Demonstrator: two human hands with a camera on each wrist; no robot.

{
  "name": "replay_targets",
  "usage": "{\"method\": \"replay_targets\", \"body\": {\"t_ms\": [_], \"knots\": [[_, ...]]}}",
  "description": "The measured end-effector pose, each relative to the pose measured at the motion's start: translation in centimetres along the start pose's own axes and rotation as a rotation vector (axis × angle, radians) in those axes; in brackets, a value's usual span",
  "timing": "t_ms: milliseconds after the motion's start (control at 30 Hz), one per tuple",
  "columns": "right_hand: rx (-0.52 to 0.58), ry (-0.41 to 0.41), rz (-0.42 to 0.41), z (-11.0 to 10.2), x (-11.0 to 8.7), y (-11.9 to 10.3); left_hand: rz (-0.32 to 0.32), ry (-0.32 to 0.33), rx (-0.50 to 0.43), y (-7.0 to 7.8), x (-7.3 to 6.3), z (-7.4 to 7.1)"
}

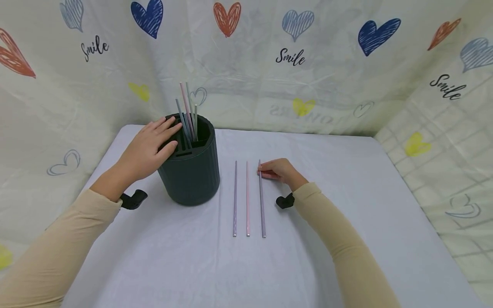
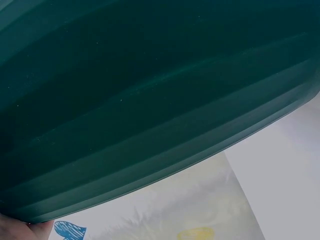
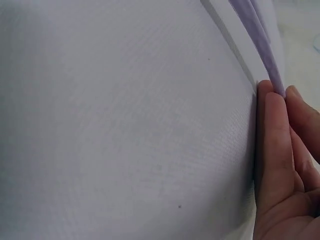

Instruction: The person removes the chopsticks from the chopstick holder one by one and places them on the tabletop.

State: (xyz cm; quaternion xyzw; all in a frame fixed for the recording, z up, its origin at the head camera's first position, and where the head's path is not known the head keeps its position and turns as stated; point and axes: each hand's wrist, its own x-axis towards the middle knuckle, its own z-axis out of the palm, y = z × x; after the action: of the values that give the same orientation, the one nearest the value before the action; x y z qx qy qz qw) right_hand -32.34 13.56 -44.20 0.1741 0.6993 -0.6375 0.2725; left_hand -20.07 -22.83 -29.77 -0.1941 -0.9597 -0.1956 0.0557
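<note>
My left hand (image 1: 150, 145) rests over the left rim of a dark green, ribbed utensil holder (image 1: 192, 179), fingers stretched across its slotted top. The holder's wall (image 2: 160, 100) fills most of the left wrist view. Several pale chopsticks (image 1: 183, 98) stand upright inside it. My right hand (image 1: 279, 170) pinches a purple chopstick (image 1: 262, 205) near its far end, between thumb and fingertips (image 3: 277, 110). To its left on the table lie a pink chopstick (image 1: 247, 201) and another purple chopstick (image 1: 235, 201), roughly parallel.
A white cloth covers the table (image 1: 185, 265). Behind it and at the sides hangs a pale curtain (image 1: 254, 72) with printed hearts and words. A black wrist strap piece (image 1: 134, 199) shows at the left wrist, another (image 1: 285, 201) at the right.
</note>
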Motion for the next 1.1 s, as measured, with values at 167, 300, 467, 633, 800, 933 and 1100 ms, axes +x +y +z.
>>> {"method": "replay_targets", "body": {"t_ms": [167,300,467,633,800,933,1100], "knots": [[-0.009,0.043,-0.036,0.4,-0.2,0.1,-0.011,0.014,0.007,-0.2,0.1,0.2],[0.005,0.072,-0.043,0.6,-0.3,0.1,-0.014,0.016,0.006,-0.3,0.1,0.3],[-0.051,0.108,-0.077,0.9,-0.3,0.2,-0.013,0.018,0.002,-0.3,0.0,0.3],[-0.146,0.131,-0.098,1.1,-0.5,0.1,-0.012,0.017,0.0,-0.3,0.0,0.3],[-0.156,0.136,-0.085,0.9,-0.8,-0.1,-0.011,0.017,-0.002,-0.4,0.0,0.4],[-0.164,0.122,-0.09,0.5,-1.2,-0.1,-0.011,0.016,-0.002,-0.4,0.0,0.4],[-0.179,0.081,-0.148,0.2,-2.3,-0.8,-0.012,0.017,0.0,-0.3,0.1,0.3]]}}
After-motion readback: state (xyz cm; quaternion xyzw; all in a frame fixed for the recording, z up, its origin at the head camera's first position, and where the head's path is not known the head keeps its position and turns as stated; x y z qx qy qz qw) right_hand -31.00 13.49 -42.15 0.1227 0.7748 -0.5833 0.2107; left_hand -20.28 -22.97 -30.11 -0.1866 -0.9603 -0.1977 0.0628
